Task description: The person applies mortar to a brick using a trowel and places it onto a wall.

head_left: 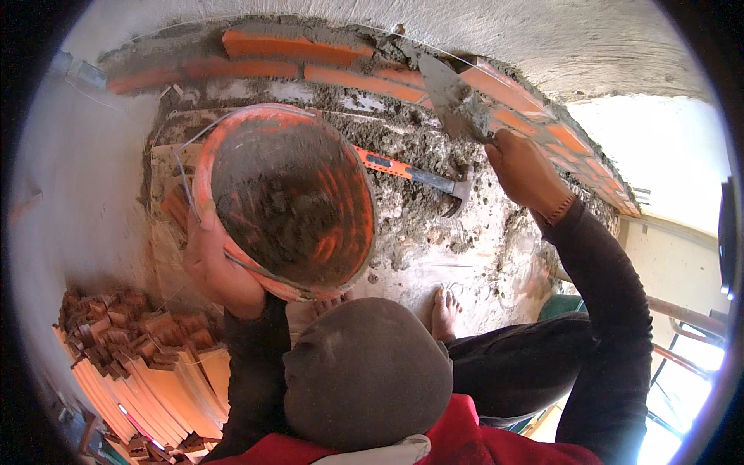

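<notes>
My left hand (213, 260) grips the rim of an orange bucket (208, 167) with a wire handle, tilted toward me, its inside coated with wet grey mortar (287, 209). My right hand (519, 167) is closed on the handle of a trowel (453, 97), whose mortar-smeared blade touches or hangs just in front of the low course of orange bricks (349, 81) along the wall. Behind the bucket and below my right hand lies a hammer (418, 174) with an orange and black handle, on the mortar-splattered floor.
Thin terracotta tiles (143, 380) are stacked at lower left beside a pale wall (70, 194). A string runs along the brickwork. A bare foot (446, 310) rests on the floor (403, 271). Poles and metal bars (682, 310) stand at the right, near bright light.
</notes>
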